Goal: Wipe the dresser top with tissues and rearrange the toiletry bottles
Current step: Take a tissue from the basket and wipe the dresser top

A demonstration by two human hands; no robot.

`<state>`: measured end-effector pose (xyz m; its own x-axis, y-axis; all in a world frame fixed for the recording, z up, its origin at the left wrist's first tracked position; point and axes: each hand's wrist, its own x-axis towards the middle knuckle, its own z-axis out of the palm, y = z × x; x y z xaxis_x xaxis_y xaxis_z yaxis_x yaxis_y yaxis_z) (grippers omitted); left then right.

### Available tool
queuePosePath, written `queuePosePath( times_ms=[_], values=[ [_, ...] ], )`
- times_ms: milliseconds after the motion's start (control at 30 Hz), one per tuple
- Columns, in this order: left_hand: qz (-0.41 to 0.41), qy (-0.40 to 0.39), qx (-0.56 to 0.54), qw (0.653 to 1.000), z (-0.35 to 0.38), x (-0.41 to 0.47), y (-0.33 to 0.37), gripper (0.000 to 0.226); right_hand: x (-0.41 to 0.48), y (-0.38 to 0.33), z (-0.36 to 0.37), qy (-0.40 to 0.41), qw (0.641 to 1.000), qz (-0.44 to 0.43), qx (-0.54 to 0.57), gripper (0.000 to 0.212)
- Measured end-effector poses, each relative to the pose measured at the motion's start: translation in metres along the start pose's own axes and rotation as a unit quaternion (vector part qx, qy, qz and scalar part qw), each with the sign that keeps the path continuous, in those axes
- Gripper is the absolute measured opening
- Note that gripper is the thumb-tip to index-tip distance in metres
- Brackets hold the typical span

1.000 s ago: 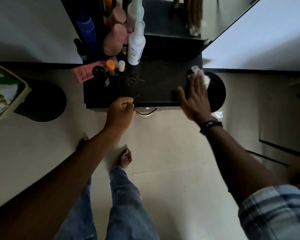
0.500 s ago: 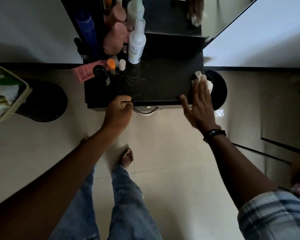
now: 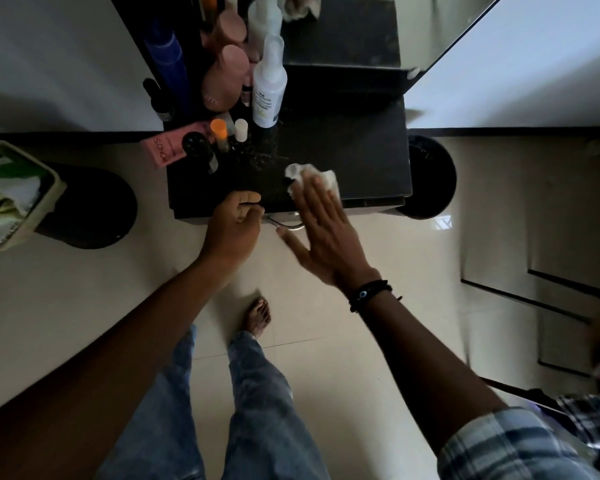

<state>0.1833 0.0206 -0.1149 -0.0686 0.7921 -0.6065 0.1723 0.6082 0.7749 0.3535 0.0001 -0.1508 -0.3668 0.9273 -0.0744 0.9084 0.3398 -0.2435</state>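
Seen from above: the right hand (image 3: 321, 233) lies flat, fingers spread, pressing a white tissue (image 3: 312, 176) onto the dark tabletop (image 3: 361, 157) near its front edge, so it is pinned under the palm, not pinched; the left hand (image 3: 234, 226) is a clenched, empty grip (apparently bracing) on the front edge at seven o'clock; bottles (image 3: 269, 95) crowd ten o'clock, leaving the right half clear for wiping.

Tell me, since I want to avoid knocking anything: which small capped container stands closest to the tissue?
The small white-capped tube, just right of the orange-capped one. It stands at the cluster's right edge, nearest the tissue under the right hand.
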Motion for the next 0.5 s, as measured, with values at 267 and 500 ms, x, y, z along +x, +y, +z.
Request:
queuePosePath(
  times_ms=[267, 500],
  values=[
    [0.018, 0.01, -0.003, 1.0, -0.001, 0.0, -0.004, 0.025, 0.003, 0.093, -0.036, 0.055, 0.966, 0.241, 0.074, 0.084],
    [0.018, 0.025, -0.008, 0.999, -0.002, -0.003, -0.006, 0.026, 0.029, 0.021, -0.021, 0.008, 0.991, 0.129, 0.022, 0.079]
  ],
)
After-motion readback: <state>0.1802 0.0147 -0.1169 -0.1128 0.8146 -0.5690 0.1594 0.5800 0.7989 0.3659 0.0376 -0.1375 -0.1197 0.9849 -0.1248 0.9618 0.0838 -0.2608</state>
